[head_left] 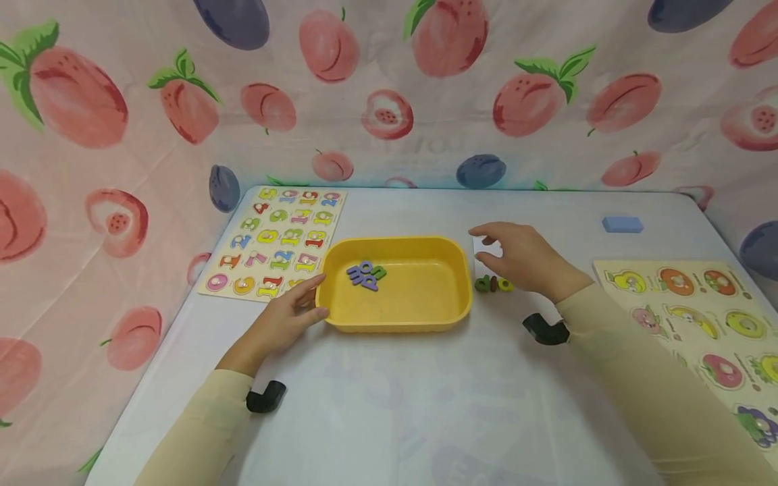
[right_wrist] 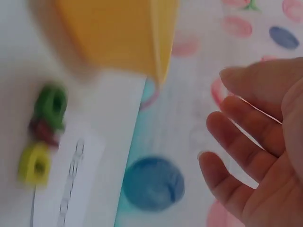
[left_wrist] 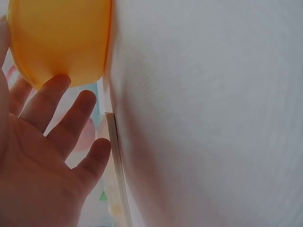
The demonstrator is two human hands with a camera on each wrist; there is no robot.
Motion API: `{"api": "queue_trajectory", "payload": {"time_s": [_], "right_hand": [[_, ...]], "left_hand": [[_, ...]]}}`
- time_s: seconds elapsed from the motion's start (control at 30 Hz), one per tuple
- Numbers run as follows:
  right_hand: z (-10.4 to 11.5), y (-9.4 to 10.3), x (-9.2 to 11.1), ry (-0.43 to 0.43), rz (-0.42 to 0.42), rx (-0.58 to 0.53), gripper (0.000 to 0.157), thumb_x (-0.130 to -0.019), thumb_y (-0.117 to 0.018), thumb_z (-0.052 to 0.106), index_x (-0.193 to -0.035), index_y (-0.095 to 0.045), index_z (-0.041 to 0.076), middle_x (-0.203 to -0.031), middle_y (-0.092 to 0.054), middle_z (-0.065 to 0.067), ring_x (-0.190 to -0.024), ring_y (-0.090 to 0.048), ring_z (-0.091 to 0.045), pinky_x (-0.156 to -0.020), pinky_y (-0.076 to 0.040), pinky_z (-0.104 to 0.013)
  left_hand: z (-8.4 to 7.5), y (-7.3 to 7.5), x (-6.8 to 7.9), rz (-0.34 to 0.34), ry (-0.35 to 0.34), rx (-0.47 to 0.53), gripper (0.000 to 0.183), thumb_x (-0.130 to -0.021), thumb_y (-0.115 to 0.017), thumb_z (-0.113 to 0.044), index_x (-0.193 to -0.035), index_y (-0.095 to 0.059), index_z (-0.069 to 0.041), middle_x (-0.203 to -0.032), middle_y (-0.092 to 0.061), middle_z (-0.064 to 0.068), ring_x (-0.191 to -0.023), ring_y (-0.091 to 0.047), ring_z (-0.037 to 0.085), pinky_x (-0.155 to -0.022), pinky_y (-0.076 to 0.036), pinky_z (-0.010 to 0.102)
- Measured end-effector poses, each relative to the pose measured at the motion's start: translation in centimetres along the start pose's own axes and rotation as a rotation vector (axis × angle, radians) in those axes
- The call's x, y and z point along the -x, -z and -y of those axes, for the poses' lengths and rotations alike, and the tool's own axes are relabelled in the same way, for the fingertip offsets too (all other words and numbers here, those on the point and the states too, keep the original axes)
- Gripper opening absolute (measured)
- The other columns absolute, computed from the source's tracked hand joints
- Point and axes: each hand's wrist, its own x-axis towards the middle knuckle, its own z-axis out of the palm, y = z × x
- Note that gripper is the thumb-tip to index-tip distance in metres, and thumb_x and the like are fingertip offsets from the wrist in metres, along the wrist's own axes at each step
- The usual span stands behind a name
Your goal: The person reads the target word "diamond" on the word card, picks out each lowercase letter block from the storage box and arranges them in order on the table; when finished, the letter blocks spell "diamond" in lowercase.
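A yellow plastic tray [head_left: 395, 324] sits mid-table with several purple letters [head_left: 362, 277] and a green letter [head_left: 378, 273] inside, toward its left end. My left hand [head_left: 286, 316] is at the tray's left end, fingers loosely spread and fingertips right at the wall. My right hand [head_left: 519, 256] hovers right of the tray with relaxed fingers and nothing in its grasp. Beneath it lies a white card [head_left: 480, 250], partly hidden; outlined letters show on it in the right wrist view. By the card's near edge are a green letter [right_wrist: 50, 105], a small dark red letter [right_wrist: 43, 133] and a yellow letter [right_wrist: 35, 165].
A wooden number puzzle board [head_left: 286, 226] lies behind the left hand, partly overlapped by the tray. At the right is a fruit puzzle board [head_left: 687, 307], partly covered by the right sleeve. A blue block [head_left: 623, 225] rests at the back right. Fruit-patterned cloth [head_left: 389, 155] hangs behind the table.
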Motion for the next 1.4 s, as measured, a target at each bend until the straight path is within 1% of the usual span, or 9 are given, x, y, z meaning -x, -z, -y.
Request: {"api": "queue_trajectory", "payload": {"time_s": [0.07, 0.17, 0.33, 0.4, 0.57, 0.83, 1.03, 1.27, 1.4], "right_hand": [[0.9, -0.5, -0.6, 0.055, -0.007, -0.013, 0.044, -0.096, -0.067, 0.012, -0.137, -0.057, 0.000, -0.131, -0.062, -0.019, -0.110, -0.062, -0.036, -0.092, -0.053, -0.050], [2.2, -1.5, -1.4, 0.092, 0.005, -0.033, 0.044, -0.095, -0.068, 0.011, -0.136, -0.058, -0.001, -0.130, -0.062, -0.020, -0.111, -0.062, -0.035, -0.094, -0.053, -0.049], [4.6, -3.5, -2.7, 0.083, 0.063, -0.040, 0.044, -0.095, -0.068, 0.015, -0.136, -0.059, 0.001, -0.132, -0.062, -0.017, -0.120, -0.058, -0.034, -0.107, -0.043, -0.049], [5.5, -4.3, -3.3, 0.103, 0.082, -0.034, 0.044, -0.095, -0.069, 0.015, -0.136, -0.060, 0.002, -0.133, -0.062, -0.016, -0.124, -0.056, -0.033, -0.110, -0.040, -0.047], [7.3, -6.6, -4.5, 0.154, 0.124, -0.029, 0.045, -0.095, -0.070, 0.015, -0.138, -0.060, 0.005, -0.135, -0.062, -0.011, -0.126, -0.057, -0.029, -0.108, -0.042, -0.043], [9.5, -9.7, -6.3, 0.140, 0.188, -0.070, 0.044, -0.096, -0.068, 0.018, -0.138, -0.061, 0.009, -0.135, -0.063, -0.006, -0.126, -0.057, -0.025, -0.109, -0.042, -0.040], [10.3, -11.2, -7.3, 0.156, 0.233, -0.034, 0.041, -0.096, -0.068, 0.020, -0.135, -0.063, 0.010, -0.130, -0.066, -0.004, -0.119, -0.061, -0.021, -0.108, -0.043, -0.038], [10.3, -12.4, -8.1, 0.148, 0.283, -0.058, 0.043, -0.096, -0.063, 0.019, -0.139, -0.060, 0.014, -0.140, -0.060, -0.001, -0.130, -0.053, -0.021, -0.114, -0.035, -0.037], [10.0, -12.7, -8.2, 0.153, 0.305, -0.036, 0.047, -0.095, -0.064, 0.019, -0.142, -0.058, 0.014, -0.142, -0.058, -0.002, -0.129, -0.053, -0.022, -0.114, -0.035, -0.037]], "left_hand": [[0.0, 0.0, 0.0, 0.001, 0.002, 0.002, 0.072, -0.093, -0.071, -0.038, -0.156, -0.037, -0.027, -0.150, -0.048, 0.014, -0.137, -0.045, 0.035, -0.113, -0.030, 0.058], [0.0, 0.1, 0.0, 0.004, 0.002, 0.001, 0.073, -0.094, -0.071, -0.038, -0.156, -0.037, -0.027, -0.150, -0.048, 0.014, -0.138, -0.044, 0.035, -0.113, -0.029, 0.058], [0.1, 0.1, 0.0, 0.003, -0.006, 0.000, 0.072, -0.094, -0.071, -0.038, -0.156, -0.037, -0.026, -0.150, -0.047, 0.015, -0.137, -0.045, 0.036, -0.113, -0.029, 0.058], [0.0, 0.1, 0.0, 0.002, -0.010, 0.001, 0.071, -0.094, -0.071, -0.037, -0.156, -0.037, -0.025, -0.150, -0.047, 0.016, -0.137, -0.045, 0.036, -0.113, -0.029, 0.058], [-0.1, 0.0, 0.0, 0.001, -0.005, -0.002, 0.071, -0.094, -0.071, -0.034, -0.156, -0.038, -0.024, -0.150, -0.047, 0.017, -0.137, -0.045, 0.037, -0.114, -0.029, 0.058], [-0.2, 0.0, 0.1, -0.004, 0.014, -0.012, 0.071, -0.094, -0.071, -0.035, -0.156, -0.038, -0.026, -0.152, -0.045, 0.015, -0.138, -0.043, 0.037, -0.114, -0.028, 0.059], [-0.1, -0.1, 0.1, -0.004, 0.024, -0.013, 0.070, -0.094, -0.070, -0.036, -0.156, -0.038, -0.027, -0.151, -0.046, 0.015, -0.138, -0.043, 0.036, -0.113, -0.028, 0.060], [-0.1, 0.0, 0.2, -0.011, -0.011, -0.025, 0.070, -0.094, -0.071, -0.034, -0.156, -0.038, -0.025, -0.147, -0.051, 0.016, -0.136, -0.046, 0.036, -0.114, -0.028, 0.059], [-0.1, 0.0, 0.1, -0.014, -0.023, -0.031, 0.070, -0.094, -0.071, -0.034, -0.156, -0.039, -0.024, -0.146, -0.052, 0.016, -0.136, -0.047, 0.036, -0.114, -0.028, 0.059]]}}
